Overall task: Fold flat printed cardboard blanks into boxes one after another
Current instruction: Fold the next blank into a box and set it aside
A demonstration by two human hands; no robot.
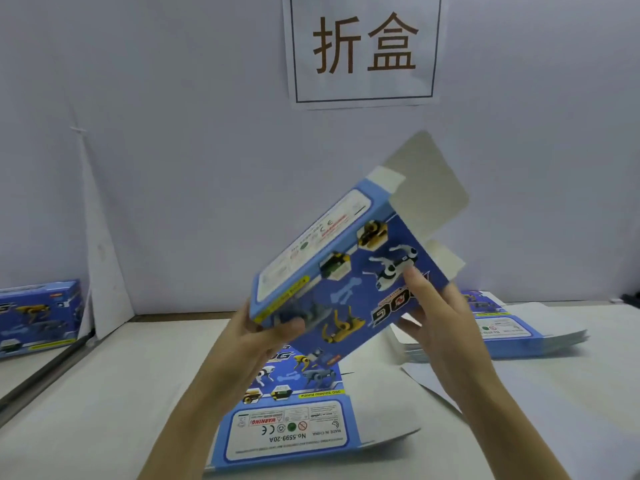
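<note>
- Above the table [104,393], between the two hands, a blue printed box [346,271] is held tilted in the air. It is already opened up from flat into a sleeve with a face and a side panel showing.
- The left hand [263,337] grips the box's lower near corner, thumb curled over the printed face.
- The right hand [436,317] holds the right edge, fingers bent onto the face. I cannot see its thumb, which seems to be underneath.
- At the far, raised end the white end flaps [426,188] stand open and untucked, so that end is not closed. The near end is hidden by the hands, and I cannot tell whether it is shut.
- I would judge this box about half made: squared up, with the flaps left to fold in and tuck.
- On the table just under the hands lie flat blanks [287,424], print side up, waiting their turn.
- To the right a second stack of blanks [512,334] lies fanned, so plenty of work seems to remain.
- At the far left a finished box [38,317] stands closed, which suggests at least one is done. Whether more sit behind it I cannot tell.
- A paper sign [363,50] hangs on the wall behind.
</note>
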